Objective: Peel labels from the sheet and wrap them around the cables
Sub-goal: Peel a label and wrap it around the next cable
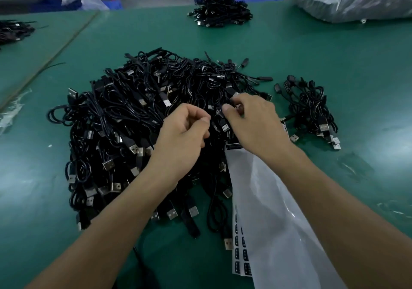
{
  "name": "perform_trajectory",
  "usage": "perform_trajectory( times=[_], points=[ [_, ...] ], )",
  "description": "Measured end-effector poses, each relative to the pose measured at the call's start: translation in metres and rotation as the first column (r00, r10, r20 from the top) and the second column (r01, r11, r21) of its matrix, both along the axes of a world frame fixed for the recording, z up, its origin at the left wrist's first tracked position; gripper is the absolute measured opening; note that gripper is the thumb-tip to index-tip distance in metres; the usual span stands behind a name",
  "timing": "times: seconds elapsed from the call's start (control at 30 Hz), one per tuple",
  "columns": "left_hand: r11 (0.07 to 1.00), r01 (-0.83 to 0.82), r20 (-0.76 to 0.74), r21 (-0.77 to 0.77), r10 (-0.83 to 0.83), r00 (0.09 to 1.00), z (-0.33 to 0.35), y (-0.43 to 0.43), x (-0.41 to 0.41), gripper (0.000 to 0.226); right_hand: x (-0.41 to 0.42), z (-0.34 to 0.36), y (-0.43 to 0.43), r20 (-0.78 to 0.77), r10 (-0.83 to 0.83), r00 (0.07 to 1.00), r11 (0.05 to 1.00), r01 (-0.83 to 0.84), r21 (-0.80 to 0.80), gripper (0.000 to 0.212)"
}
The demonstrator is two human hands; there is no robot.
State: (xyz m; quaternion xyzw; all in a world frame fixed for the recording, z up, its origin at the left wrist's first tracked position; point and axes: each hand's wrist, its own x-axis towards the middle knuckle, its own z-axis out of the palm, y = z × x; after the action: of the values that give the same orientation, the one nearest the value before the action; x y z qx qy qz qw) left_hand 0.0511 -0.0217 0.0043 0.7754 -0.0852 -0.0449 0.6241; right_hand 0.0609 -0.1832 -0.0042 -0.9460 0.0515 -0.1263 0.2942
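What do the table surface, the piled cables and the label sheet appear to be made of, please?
Table surface: probably green rubber or vinyl mat, soft glare. Piled cables: black plastic sheathing, slight gloss, metal USB plugs. Label sheet: seemingly translucent glossy film, reflecting light.

Left hand [185, 130] and right hand [252, 121] hover close together over the cable pile [116, 115]. The right pinches a cable [219, 112], and the label sheet [260, 195] lies at five o'clock.

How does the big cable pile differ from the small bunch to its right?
The big pile is far larger and sprawls wide; the small bunch is compact. The left hand and right hand work over the big pile, the right pinching a cable there; the small bunch lies untouched. Both are black USB cables on the green table.
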Motion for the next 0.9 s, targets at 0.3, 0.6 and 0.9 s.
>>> perform_trajectory(
  times=[0.3, 0.6, 0.9],
  points=[
    [0.912, 0.281, 0.033, 0.298, -0.304, 0.952, 0.002, -0.003, -0.010, 0.017, 0.005, 0.009, 0.004, 0.115, -0.113, 0.987, 0.974, 0.087, 0.211, 0.017],
    [0.586, 0.317, 0.112, 0.746, -0.579, 0.807, -0.006, -0.002, -0.016, 0.020, -0.007, 0.031, 0.046, 0.100, 0.176, 0.979, 0.976, -0.187, 0.114, 0.008],
    [0.509, 0.101, 0.358, 0.855, -0.719, 0.596, 0.001, 0.005, -0.015, 0.049, 0.001, 0.040, 0.093, -0.228, 0.245, 0.942, 0.954, -0.277, -0.118, 0.035]
  ],
)
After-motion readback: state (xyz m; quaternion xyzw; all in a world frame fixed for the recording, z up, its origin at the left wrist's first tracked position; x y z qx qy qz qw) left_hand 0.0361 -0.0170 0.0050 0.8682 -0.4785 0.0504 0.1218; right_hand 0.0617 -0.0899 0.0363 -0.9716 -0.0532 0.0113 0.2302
